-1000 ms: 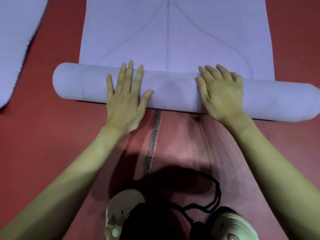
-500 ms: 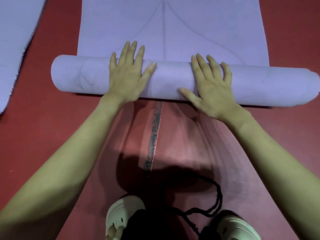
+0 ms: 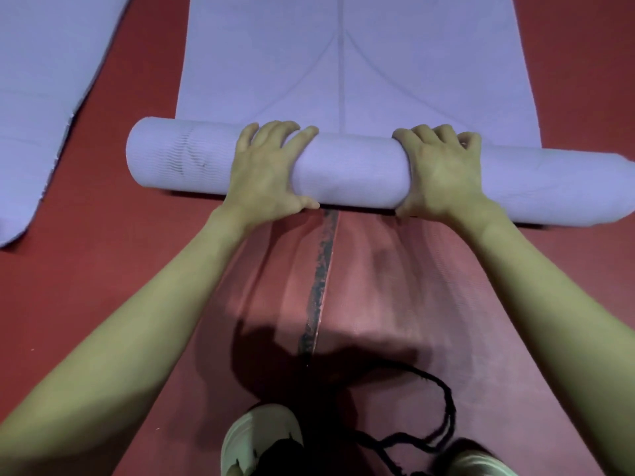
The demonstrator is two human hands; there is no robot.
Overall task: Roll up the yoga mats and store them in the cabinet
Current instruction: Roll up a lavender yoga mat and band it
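Observation:
A lavender yoga mat lies on the red floor, its near part wound into a thick roll (image 3: pixel 357 173) that runs left to right. The flat unrolled part (image 3: pixel 357 63) stretches away from me, marked with a centre line and curved lines. My left hand (image 3: pixel 268 170) grips the roll left of centre, fingers curled over its far side and thumb under the near side. My right hand (image 3: pixel 443 173) grips it right of centre the same way.
A second lavender mat (image 3: pixel 37 108) lies flat at the left edge. The red floor (image 3: pixel 113 269) shows a dark scuffed seam (image 3: pixel 319 280) running toward me. My pale shoes (image 3: pixel 257 438) and a black cord (image 3: pixel 443 417) are at the bottom.
My hands went from lying flat on top of the roll to curling around it. The roll has moved a little farther away over the flat part of the mat.

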